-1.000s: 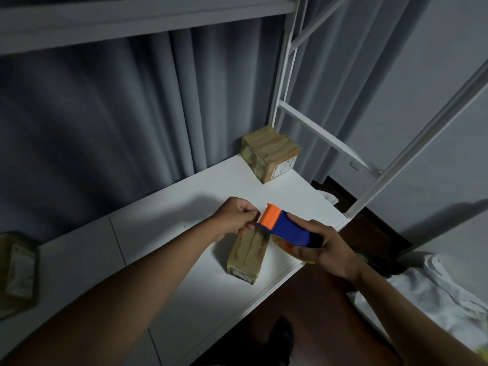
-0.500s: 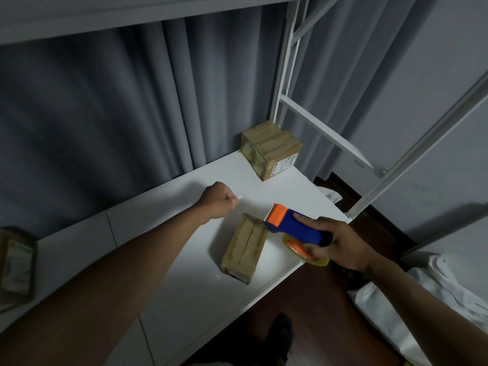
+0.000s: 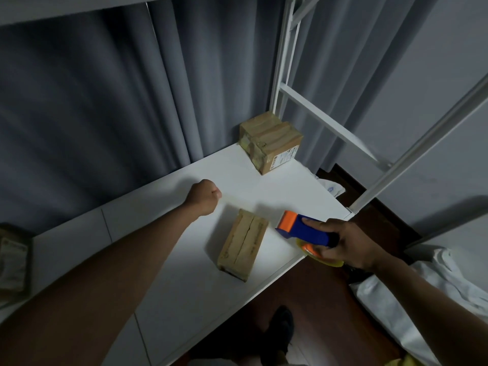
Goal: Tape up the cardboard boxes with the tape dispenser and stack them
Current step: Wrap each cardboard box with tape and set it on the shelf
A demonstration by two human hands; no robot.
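Note:
A small cardboard box (image 3: 244, 244) lies on the white table (image 3: 163, 260) near its front edge, with an open seam along its top. My right hand (image 3: 352, 245) grips the blue and orange tape dispenser (image 3: 303, 229) just right of the box, above the table edge. My left hand (image 3: 204, 196) is curled in a fist up and left of the box and pinches the end of a faint clear tape strip (image 3: 245, 204). The strip runs over the box's far end toward the dispenser. A taped box (image 3: 272, 142) stands in the table's far corner.
Another box (image 3: 13, 262) sits at the far left edge of view. Grey curtains hang behind the table. A white metal frame with a ladder (image 3: 324, 120) rises at the right. White bedding (image 3: 422, 289) lies at the lower right, and dark wooden floor shows below the table edge.
My left hand has drawn away from the dispenser, up and to the left, stretching tape out. The right hand with the dispenser has shifted slightly right and down.

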